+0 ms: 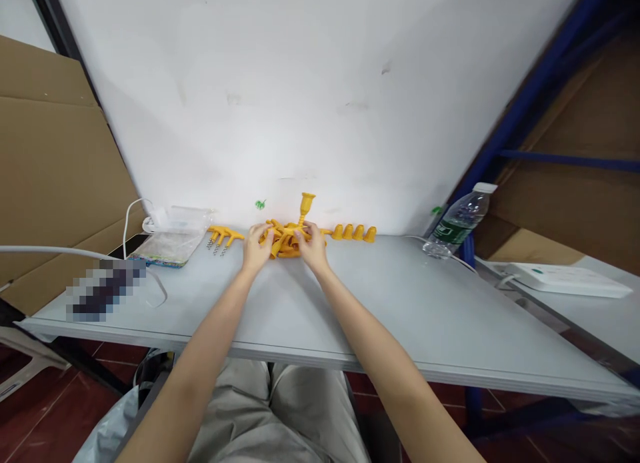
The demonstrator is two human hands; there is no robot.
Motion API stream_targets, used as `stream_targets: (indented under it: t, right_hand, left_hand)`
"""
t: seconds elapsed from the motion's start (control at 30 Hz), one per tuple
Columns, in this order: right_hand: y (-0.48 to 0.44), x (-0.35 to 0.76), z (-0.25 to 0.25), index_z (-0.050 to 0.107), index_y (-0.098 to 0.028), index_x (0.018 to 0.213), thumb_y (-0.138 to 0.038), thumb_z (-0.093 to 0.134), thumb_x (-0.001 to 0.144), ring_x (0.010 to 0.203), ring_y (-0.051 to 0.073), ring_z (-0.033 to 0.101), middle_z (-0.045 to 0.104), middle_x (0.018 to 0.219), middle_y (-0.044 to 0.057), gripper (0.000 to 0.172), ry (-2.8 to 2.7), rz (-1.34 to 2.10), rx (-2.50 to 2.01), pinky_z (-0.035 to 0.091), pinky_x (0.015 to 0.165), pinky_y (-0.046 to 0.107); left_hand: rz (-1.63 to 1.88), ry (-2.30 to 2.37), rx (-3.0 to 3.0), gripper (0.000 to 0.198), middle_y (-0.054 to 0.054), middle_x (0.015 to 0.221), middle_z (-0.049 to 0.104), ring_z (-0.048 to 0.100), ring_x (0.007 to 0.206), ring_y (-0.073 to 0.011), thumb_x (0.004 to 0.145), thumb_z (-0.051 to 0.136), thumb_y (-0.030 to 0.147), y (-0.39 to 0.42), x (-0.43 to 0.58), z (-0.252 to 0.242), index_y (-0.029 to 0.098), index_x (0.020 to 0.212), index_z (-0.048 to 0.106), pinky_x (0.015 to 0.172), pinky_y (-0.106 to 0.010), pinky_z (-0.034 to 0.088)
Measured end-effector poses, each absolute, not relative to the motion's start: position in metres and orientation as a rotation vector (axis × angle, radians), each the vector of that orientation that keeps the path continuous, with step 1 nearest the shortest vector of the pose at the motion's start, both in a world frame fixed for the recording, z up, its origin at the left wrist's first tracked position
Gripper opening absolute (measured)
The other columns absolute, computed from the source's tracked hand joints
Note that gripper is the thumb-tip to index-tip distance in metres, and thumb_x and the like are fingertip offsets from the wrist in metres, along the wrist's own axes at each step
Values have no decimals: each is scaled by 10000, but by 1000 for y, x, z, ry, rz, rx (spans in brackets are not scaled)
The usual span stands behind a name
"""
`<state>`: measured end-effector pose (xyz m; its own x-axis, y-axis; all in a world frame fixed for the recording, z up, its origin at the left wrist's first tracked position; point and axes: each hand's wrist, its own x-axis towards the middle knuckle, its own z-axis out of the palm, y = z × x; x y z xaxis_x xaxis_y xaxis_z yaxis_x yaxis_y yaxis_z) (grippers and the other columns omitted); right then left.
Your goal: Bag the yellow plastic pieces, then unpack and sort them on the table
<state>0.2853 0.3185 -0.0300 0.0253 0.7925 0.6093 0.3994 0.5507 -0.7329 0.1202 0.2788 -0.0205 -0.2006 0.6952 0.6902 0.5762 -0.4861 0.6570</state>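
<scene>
A yellow plastic branched piece, shaped like a candelabra, stands at the far edge of the grey table against the white wall. One upright cup-topped stem rises from it. My left hand grips its left arms with curled fingers. My right hand closes on its right side near the stem. A separate yellow forked part with metal screws lies to the left. Several small yellow caps stand in a row to the right.
A clear plastic bag with white cables lies at the back left, beside a phone. A water bottle leans at the back right. A white power strip sits on the right. Cardboard stands left and right.
</scene>
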Motion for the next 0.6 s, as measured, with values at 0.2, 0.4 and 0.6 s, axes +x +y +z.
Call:
stream_targets:
  t: [0.2, 0.4, 0.6]
  right_hand:
    - [290, 263, -51, 539, -219, 1223, -322, 436, 909, 1096, 260, 585, 626, 1174, 140, 347, -1864, 373, -712, 466, 974, 479]
    - [278, 260, -52, 517, -229, 1320, -330, 426, 917, 1205, 267, 545, 608, 1240, 135, 426, -1980, 432, -636, 424, 1045, 501]
    - [273, 263, -45, 454, -253, 1365, -494, 504, 892, 908, 221, 637, 623, 1205, 107, 533, -1880, 563, -686, 519, 887, 439]
  left_hand:
    - [1717, 1484, 1990, 240, -97, 1081, 671, 631, 1037, -201, 914, 515, 314, 260, 139, -42, 188, 997, 702, 916, -332, 520]
    - [1708, 1582, 1952, 238, -115, 1139, 643, 596, 1114, -228, 907, 488, 265, 262, 130, -47, 196, 1046, 669, 973, -371, 489]
    - [1736, 1653, 1939, 299, -126, 1300, 542, 518, 1237, -228, 915, 417, 186, 265, 125, -48, 200, 1141, 613, 1064, -397, 417]
